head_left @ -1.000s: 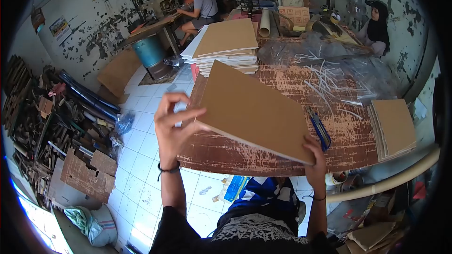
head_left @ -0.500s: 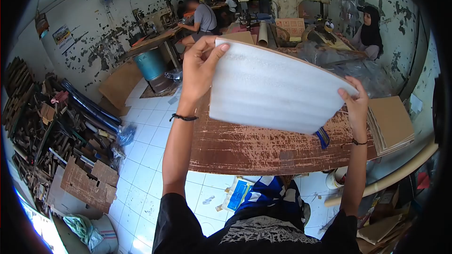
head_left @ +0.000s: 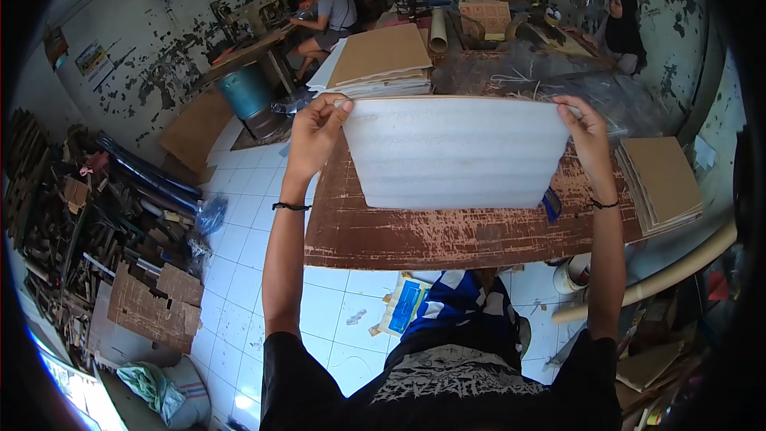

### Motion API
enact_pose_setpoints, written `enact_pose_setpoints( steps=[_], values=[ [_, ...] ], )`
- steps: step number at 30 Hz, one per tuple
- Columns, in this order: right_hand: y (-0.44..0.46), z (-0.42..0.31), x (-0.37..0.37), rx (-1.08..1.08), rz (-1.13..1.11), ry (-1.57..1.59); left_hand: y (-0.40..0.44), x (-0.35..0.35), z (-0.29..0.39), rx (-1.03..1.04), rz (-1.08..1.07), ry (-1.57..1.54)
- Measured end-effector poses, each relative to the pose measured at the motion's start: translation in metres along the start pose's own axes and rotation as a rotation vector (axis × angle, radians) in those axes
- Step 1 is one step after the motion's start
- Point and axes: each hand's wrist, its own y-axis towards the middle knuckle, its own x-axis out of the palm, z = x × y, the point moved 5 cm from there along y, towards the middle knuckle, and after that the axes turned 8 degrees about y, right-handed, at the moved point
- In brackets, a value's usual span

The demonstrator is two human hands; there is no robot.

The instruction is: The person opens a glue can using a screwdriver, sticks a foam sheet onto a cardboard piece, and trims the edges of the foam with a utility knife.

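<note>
A white foam-faced board (head_left: 459,152) with a thin brown edge along its top hangs tilted over the worn brown table (head_left: 399,243). My left hand (head_left: 319,124) pinches its upper left corner between thumb and fingers. At the upper right corner, my right hand (head_left: 586,124) grips it the same way. Behind the board's right lower side, a blue strap-like thing (head_left: 551,204) lies on the table, partly hidden. The board's back face is turned away from me.
Stacks of brown board sit at the back left (head_left: 383,56) and right (head_left: 658,179) of the table. Crumpled clear plastic (head_left: 511,80) lies behind. A long cardboard tube (head_left: 678,275) leans at the right. Scrap wood (head_left: 64,207) fills the left side. Other people sit farther back.
The board has swung level and lower, its right end rising relative to the left. Both hands keep hold of its corners. The stack at the back left has come into fuller view.
</note>
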Motion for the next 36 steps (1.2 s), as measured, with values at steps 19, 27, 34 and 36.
enact_pose_setpoints(
  steps=[19,27,34,36],
  values=[
    [0.015,-0.065,0.04,-0.317,-0.25,-0.519,0.012,0.043,0.075,0.539,-0.17,0.6],
    [0.019,-0.074,0.1,-0.364,-0.387,-0.627,-0.002,0.047,0.065,0.498,-0.109,0.594],
    [0.014,-0.046,0.033,-0.206,-0.293,-0.543,-0.064,0.002,-0.054,-0.027,0.021,-0.065],
    [0.019,-0.024,0.012,-0.073,-0.26,-0.452,-0.081,0.015,-0.088,-0.164,-0.164,0.014]
  ],
)
